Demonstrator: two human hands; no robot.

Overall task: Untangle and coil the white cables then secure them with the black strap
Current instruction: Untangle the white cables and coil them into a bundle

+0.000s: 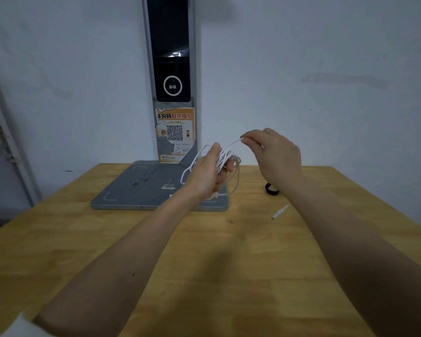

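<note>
Fingers [225,166] of the left hand [206,172] are curled round a bundle of white cables [225,158], thumb up along the near side, loops spilling out left and below the fist. Over to the right hand [274,154]: thumb and forefinger pinched together on a single strand that runs taut from the bundle up to the fingertips. Both hands are raised above the far half of the table, near each other but not touching.

No containers on show here, just loose things on the top. The black strap [271,189] lies curled on the wood, partly hidden behind the right wrist. Nearer the camera, a white plug end [280,212] sits alone on the table; which cable it belongs to, I can't tell.

The surface is a light wooden table [83,239], pushed up to a pale wall. At its far edge, a flat grey base [141,188] carries a tall grey column with a dark screen [171,69] and an orange QR-code notice [175,135]. At far left, part of a pale shelf frame.

Count: two hands, one cable bundle, one strap, one loose plug, one stand.
</note>
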